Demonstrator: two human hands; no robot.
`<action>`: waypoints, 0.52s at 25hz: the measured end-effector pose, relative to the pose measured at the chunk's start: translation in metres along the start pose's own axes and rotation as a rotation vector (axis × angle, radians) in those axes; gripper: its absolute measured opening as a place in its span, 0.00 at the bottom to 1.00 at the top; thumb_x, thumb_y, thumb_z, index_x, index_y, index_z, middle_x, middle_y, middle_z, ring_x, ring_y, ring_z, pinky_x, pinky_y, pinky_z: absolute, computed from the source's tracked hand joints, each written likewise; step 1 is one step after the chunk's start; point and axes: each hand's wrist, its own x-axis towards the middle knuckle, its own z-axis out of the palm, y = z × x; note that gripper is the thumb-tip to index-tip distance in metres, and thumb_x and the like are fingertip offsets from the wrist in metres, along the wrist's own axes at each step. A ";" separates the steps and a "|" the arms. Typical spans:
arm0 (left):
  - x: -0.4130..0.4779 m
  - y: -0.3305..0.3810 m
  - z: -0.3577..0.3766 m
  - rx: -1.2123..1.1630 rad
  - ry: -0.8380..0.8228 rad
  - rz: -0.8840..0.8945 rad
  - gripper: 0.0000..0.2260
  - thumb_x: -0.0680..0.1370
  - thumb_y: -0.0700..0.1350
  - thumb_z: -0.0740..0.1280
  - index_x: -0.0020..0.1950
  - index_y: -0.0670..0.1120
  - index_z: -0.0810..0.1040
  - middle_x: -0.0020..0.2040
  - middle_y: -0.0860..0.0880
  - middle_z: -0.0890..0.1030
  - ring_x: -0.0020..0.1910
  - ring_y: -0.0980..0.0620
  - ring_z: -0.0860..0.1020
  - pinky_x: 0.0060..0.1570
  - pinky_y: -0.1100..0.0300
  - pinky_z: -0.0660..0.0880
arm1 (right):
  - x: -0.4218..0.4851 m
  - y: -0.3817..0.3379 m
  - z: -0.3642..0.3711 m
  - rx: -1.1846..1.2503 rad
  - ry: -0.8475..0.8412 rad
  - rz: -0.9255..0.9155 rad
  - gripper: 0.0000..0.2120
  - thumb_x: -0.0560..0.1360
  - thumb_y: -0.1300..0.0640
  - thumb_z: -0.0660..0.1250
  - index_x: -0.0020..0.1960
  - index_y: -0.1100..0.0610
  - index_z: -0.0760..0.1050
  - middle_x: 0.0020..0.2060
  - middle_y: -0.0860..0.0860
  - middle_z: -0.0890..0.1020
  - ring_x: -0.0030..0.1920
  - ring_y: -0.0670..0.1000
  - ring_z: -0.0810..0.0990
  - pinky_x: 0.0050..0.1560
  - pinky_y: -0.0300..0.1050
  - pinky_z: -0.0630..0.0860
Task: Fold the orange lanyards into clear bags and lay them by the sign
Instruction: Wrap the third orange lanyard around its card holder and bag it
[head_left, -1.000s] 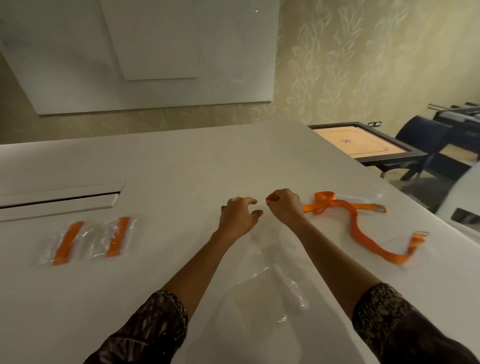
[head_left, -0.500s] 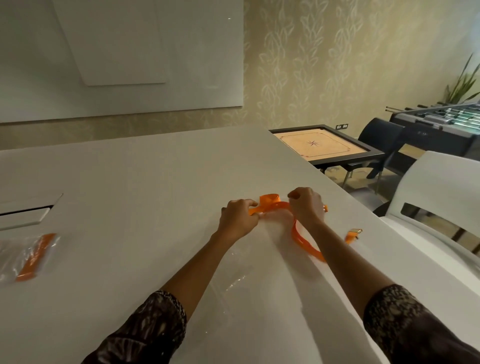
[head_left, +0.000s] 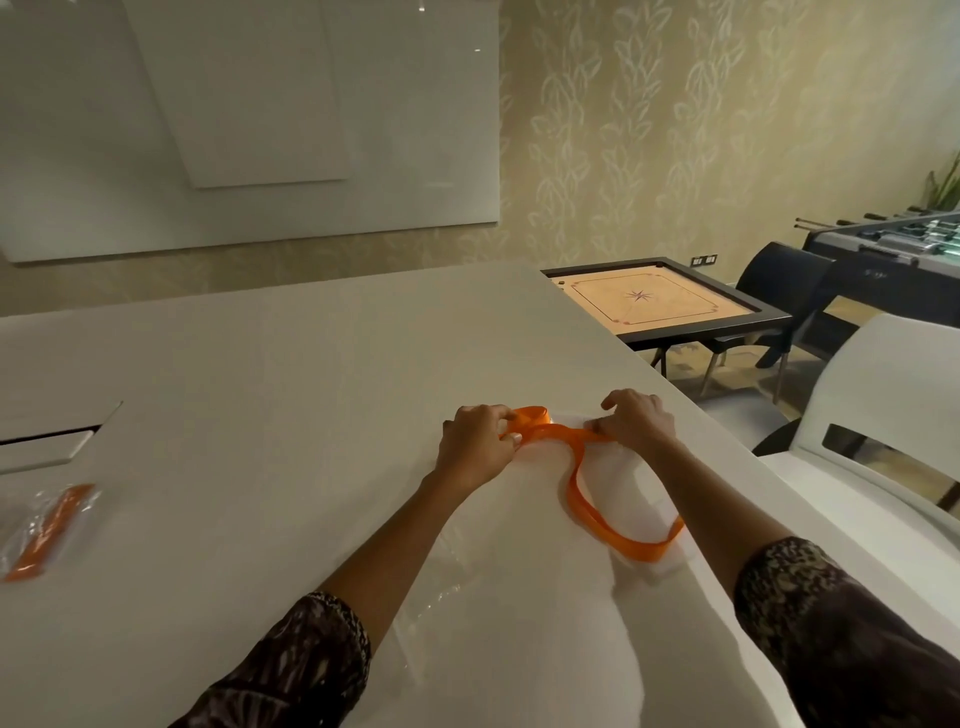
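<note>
L hand (head_left: 475, 447) & R hand (head_left: 636, 423), fingers curled, each pinch the looped end of the orange lanyard (head_left: 574, 470) near the white table's (head_left: 285, 389) right edge, w/ the rest of the strap lying on the tabletop toward the person; a bagged lanyard (head_left: 47, 530) lies at the table's left side.

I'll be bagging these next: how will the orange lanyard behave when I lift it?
Probably floppy: the lanyard snakes in loose curves across the table. Likely light, since the left hand and right hand manage it with fingertip pinches. Its loose end would likely dangle and drag when lifted.
</note>
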 end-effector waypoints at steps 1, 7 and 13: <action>0.003 0.000 0.000 0.006 0.006 -0.004 0.16 0.76 0.51 0.68 0.63 0.50 0.78 0.60 0.49 0.81 0.62 0.48 0.75 0.62 0.50 0.71 | 0.004 -0.001 0.001 -0.043 -0.040 -0.012 0.23 0.74 0.46 0.69 0.66 0.53 0.73 0.61 0.55 0.76 0.63 0.58 0.69 0.58 0.53 0.71; 0.014 0.003 0.004 0.026 0.020 -0.011 0.20 0.77 0.54 0.67 0.66 0.48 0.75 0.63 0.47 0.79 0.65 0.46 0.73 0.64 0.50 0.69 | 0.022 0.000 0.006 -0.094 -0.227 -0.025 0.22 0.73 0.45 0.69 0.65 0.51 0.72 0.60 0.54 0.75 0.62 0.57 0.66 0.63 0.53 0.67; 0.023 0.012 0.014 0.051 0.008 0.029 0.19 0.77 0.53 0.67 0.66 0.49 0.75 0.62 0.47 0.79 0.64 0.47 0.74 0.62 0.50 0.70 | 0.029 0.001 0.005 -0.059 -0.224 -0.089 0.14 0.76 0.50 0.65 0.60 0.52 0.78 0.56 0.52 0.79 0.57 0.55 0.72 0.59 0.50 0.72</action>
